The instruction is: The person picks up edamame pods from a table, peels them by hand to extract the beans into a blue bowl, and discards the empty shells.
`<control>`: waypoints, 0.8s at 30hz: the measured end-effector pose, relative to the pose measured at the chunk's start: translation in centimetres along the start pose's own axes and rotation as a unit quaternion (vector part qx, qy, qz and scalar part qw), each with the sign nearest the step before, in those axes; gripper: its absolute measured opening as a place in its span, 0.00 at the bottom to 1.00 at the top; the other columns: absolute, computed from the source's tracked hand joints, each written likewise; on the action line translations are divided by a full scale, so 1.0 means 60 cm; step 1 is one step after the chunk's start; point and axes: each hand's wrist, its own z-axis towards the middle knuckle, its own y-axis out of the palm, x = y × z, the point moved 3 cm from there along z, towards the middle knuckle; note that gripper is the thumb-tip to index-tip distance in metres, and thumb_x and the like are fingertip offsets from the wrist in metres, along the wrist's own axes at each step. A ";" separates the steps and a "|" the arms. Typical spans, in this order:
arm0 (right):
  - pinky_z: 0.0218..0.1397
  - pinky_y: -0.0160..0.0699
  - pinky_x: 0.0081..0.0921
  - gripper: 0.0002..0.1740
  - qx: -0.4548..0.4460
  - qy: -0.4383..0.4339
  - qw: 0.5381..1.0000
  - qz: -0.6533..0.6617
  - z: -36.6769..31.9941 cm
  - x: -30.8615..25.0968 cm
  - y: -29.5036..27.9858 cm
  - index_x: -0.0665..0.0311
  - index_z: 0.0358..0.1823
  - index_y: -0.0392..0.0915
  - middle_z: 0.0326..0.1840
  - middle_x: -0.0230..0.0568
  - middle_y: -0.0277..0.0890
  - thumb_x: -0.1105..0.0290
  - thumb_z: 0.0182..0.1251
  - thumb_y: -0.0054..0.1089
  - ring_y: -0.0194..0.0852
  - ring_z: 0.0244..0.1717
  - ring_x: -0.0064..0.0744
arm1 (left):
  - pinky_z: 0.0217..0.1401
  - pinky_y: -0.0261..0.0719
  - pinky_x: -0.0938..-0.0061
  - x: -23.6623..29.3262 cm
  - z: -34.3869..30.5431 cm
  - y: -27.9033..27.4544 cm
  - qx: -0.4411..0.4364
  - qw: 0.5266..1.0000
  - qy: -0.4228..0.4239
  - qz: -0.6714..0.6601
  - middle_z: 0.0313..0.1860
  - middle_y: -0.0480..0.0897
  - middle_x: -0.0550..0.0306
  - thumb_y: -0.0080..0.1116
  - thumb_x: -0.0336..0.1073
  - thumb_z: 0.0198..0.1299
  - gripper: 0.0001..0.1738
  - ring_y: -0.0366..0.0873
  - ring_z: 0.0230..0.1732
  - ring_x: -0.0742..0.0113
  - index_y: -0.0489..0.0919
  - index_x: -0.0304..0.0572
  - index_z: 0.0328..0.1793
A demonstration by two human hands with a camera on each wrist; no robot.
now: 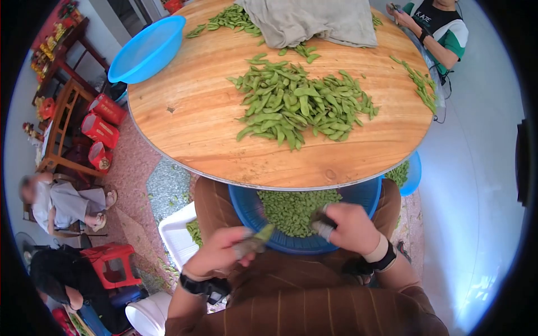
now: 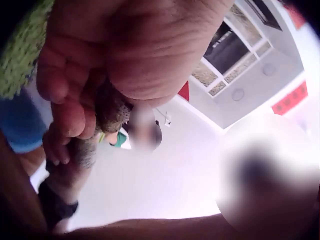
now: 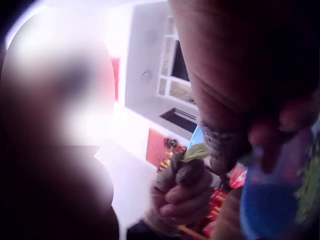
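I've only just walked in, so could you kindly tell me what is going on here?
A person at a round wooden table appears to be shelling green pods, which lie piled on it. The left hand pinches one pod; the right hand is over a blue basin holding loose green beans, set between the knees. Whether the right hand holds anything is unclear.

pale walls [image 1: 482, 117], a pinkish speckled floor [image 1: 133, 154], a red plastic stool [image 1: 105, 253], bright glare at lower right
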 end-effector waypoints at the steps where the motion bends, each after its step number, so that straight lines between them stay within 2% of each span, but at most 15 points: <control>1: 0.33 0.75 0.36 0.11 0.077 0.033 0.996 0.029 0.012 -0.011 -0.026 0.66 0.37 0.76 0.31 0.49 0.77 0.68 0.57 0.66 0.77 0.31 0.48 | 0.28 0.74 0.84 -0.004 -0.023 -0.023 0.053 0.999 0.009 0.006 0.28 0.79 0.63 0.50 0.31 0.65 0.08 0.75 0.27 0.79 0.79 0.36 0.45; 2: 0.34 0.76 0.37 0.11 0.152 0.066 0.984 0.058 0.026 -0.017 -0.047 0.66 0.37 0.76 0.32 0.52 0.77 0.68 0.57 0.65 0.77 0.34 0.51 | 0.29 0.74 0.83 -0.017 -0.050 -0.050 0.110 0.993 0.007 0.033 0.28 0.79 0.64 0.52 0.31 0.65 0.08 0.76 0.27 0.79 0.79 0.36 0.43; 3: 0.34 0.76 0.37 0.11 0.151 0.064 0.985 0.059 0.047 -0.022 -0.057 0.66 0.37 0.76 0.32 0.52 0.77 0.68 0.57 0.65 0.77 0.34 0.51 | 0.29 0.75 0.83 -0.029 -0.073 -0.073 0.167 0.984 0.004 0.061 0.27 0.80 0.64 0.53 0.32 0.64 0.08 0.77 0.28 0.78 0.80 0.35 0.42; 4: 0.33 0.75 0.38 0.11 0.228 0.063 0.971 0.018 0.066 -0.027 -0.073 0.66 0.36 0.76 0.31 0.51 0.77 0.68 0.57 0.65 0.77 0.33 0.51 | 0.29 0.75 0.83 -0.036 -0.088 -0.080 0.169 0.984 0.004 0.060 0.27 0.80 0.64 0.53 0.32 0.64 0.08 0.77 0.28 0.78 0.80 0.35 0.42; 5: 0.33 0.75 0.39 0.11 0.305 0.063 0.950 -0.021 0.082 -0.028 -0.089 0.66 0.36 0.76 0.31 0.51 0.77 0.68 0.57 0.65 0.77 0.32 0.51 | 0.29 0.75 0.82 -0.041 -0.103 -0.093 0.251 0.963 -0.009 0.100 0.26 0.80 0.61 0.56 0.34 0.63 0.08 0.77 0.26 0.76 0.80 0.35 0.40; 7: 0.32 0.74 0.41 0.11 0.329 0.062 0.937 -0.095 0.126 -0.004 -0.095 0.67 0.35 0.76 0.30 0.50 0.76 0.68 0.56 0.65 0.77 0.31 0.52 | 0.28 0.75 0.80 -0.057 -0.127 -0.116 0.380 0.885 -0.059 0.261 0.28 0.82 0.57 0.62 0.34 0.60 0.09 0.78 0.26 0.75 0.80 0.33 0.40; 8: 0.31 0.73 0.42 0.11 0.352 0.061 0.918 -0.170 0.140 0.005 -0.094 0.67 0.35 0.75 0.29 0.50 0.76 0.69 0.55 0.65 0.76 0.29 0.52 | 0.28 0.75 0.80 -0.062 -0.127 -0.116 0.380 0.885 -0.059 0.263 0.28 0.82 0.57 0.62 0.34 0.60 0.09 0.78 0.26 0.75 0.80 0.33 0.40; 10: 0.31 0.74 0.42 0.11 0.328 0.080 0.920 -0.200 0.151 0.022 -0.091 0.67 0.34 0.75 0.29 0.50 0.76 0.70 0.55 0.65 0.76 0.30 0.53 | 0.29 0.75 0.79 -0.043 -0.121 -0.102 0.433 0.810 -0.005 0.395 0.29 0.82 0.57 0.61 0.31 0.59 0.09 0.78 0.28 0.76 0.80 0.32 0.42; 12: 0.32 0.74 0.42 0.10 0.300 0.098 0.920 -0.232 0.145 0.028 -0.094 0.67 0.34 0.75 0.29 0.50 0.76 0.71 0.54 0.65 0.76 0.30 0.53 | 0.30 0.75 0.78 -0.024 -0.104 -0.086 0.419 0.829 0.004 0.370 0.30 0.81 0.58 0.59 0.29 0.60 0.09 0.78 0.29 0.75 0.80 0.31 0.44; 15: 0.31 0.75 0.40 0.09 0.303 0.082 0.936 -0.157 0.107 0.021 -0.099 0.67 0.35 0.76 0.28 0.52 0.76 0.71 0.56 0.64 0.76 0.27 0.53 | 0.33 0.76 0.79 -0.006 -0.053 -0.059 0.311 0.906 0.098 0.268 0.34 0.81 0.57 0.56 0.27 0.62 0.09 0.78 0.30 0.75 0.79 0.32 0.46; 17: 0.26 0.73 0.30 0.08 0.329 0.114 0.934 0.074 0.080 0.030 -0.097 0.66 0.37 0.78 0.24 0.44 0.77 0.71 0.58 0.65 0.74 0.21 0.37 | 0.34 0.76 0.80 0.018 -0.010 -0.036 0.259 0.912 0.124 0.293 0.36 0.81 0.57 0.55 0.27 0.62 0.09 0.78 0.31 0.75 0.79 0.32 0.47; 18: 0.26 0.73 0.30 0.08 0.329 0.117 0.934 0.071 0.068 0.026 -0.104 0.66 0.37 0.78 0.24 0.44 0.77 0.71 0.58 0.65 0.74 0.21 0.37 | 0.34 0.76 0.80 0.033 0.013 -0.019 0.207 0.912 0.150 0.321 0.38 0.81 0.57 0.54 0.27 0.63 0.10 0.78 0.32 0.75 0.79 0.33 0.48; 20: 0.25 0.67 0.18 0.09 0.212 0.224 0.908 0.285 0.044 0.023 -0.106 0.65 0.39 0.80 0.23 0.31 0.76 0.69 0.60 0.66 0.69 0.20 0.19 | 0.34 0.76 0.80 0.061 0.054 0.017 0.172 0.927 0.213 0.257 0.40 0.80 0.58 0.51 0.26 0.64 0.11 0.77 0.34 0.75 0.78 0.34 0.51; 21: 0.24 0.64 0.12 0.10 0.173 0.224 0.900 0.332 0.034 0.020 -0.104 0.65 0.40 0.80 0.25 0.23 0.74 0.69 0.60 0.67 0.67 0.22 0.10 | 0.34 0.75 0.80 0.080 0.070 0.038 0.162 0.926 0.242 0.239 0.40 0.79 0.59 0.49 0.26 0.65 0.12 0.77 0.33 0.75 0.77 0.34 0.53; 24: 0.27 0.66 0.12 0.11 0.091 0.176 0.899 0.392 0.017 0.001 -0.100 0.66 0.42 0.80 0.26 0.23 0.75 0.70 0.61 0.67 0.68 0.24 0.11 | 0.32 0.74 0.82 0.108 0.121 0.083 0.122 0.936 0.273 0.185 0.38 0.79 0.60 0.45 0.26 0.67 0.13 0.74 0.31 0.77 0.76 0.35 0.55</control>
